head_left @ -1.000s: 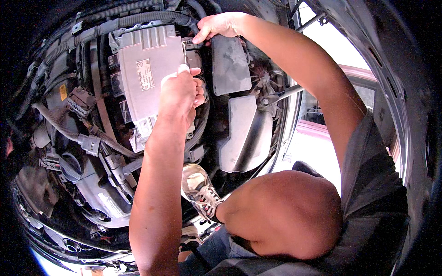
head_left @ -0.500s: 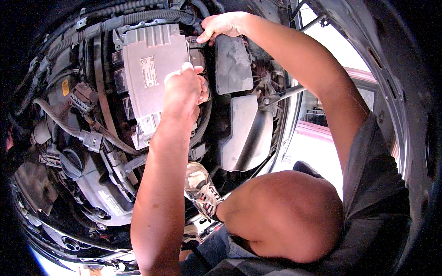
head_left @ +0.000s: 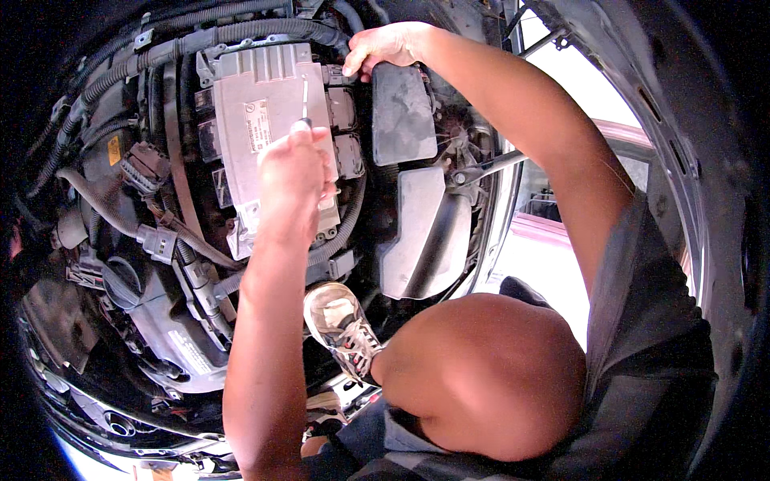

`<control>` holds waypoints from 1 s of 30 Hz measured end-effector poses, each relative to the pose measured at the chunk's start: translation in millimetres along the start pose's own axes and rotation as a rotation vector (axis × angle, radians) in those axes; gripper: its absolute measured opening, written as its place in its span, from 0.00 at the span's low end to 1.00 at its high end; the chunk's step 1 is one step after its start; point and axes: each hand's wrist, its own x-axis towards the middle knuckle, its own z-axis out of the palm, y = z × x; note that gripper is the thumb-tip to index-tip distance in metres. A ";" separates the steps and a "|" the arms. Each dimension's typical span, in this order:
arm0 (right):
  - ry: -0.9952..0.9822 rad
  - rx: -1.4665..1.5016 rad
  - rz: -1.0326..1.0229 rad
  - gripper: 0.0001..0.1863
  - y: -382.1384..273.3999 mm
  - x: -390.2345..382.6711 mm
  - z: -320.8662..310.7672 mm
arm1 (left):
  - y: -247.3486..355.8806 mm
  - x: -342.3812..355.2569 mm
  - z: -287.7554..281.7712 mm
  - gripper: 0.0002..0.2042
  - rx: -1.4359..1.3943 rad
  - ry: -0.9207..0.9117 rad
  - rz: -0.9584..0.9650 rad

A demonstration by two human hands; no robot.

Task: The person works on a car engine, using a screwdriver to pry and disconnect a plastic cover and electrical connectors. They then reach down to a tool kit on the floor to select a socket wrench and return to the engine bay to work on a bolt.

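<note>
The left hand (head_left: 295,172) is over the right half of a flat metal box (head_left: 289,100) in the engine bay, its fingers curled tightly around a thin tool (head_left: 305,100). The tool's bright shaft points toward the box's ribbed far edge; whether its tip touches the surface is not clear. The box carries a pale label (head_left: 258,124) left of the shaft.

The right hand (head_left: 389,44) reaches in from the bay's right side to a small plug (head_left: 337,74) just outside the box's far right corner. Its fingers are bent, the thumb at the plug, but I can't make out whether they grip it. More plugs (head_left: 342,110) line the box's right edge, and beyond them lies a dark cover (head_left: 405,112).

Past the box's left edge is a grey plug (head_left: 144,167), and a ribbed hose (head_left: 241,36) runs along its far edge. A shoe (head_left: 341,325) shows below its near right corner
</note>
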 end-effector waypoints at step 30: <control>0.223 -0.171 -0.143 0.21 3.2 7.0 8.9 | 16.4 104.9 57.2 0.16 1.612 0.282 1.026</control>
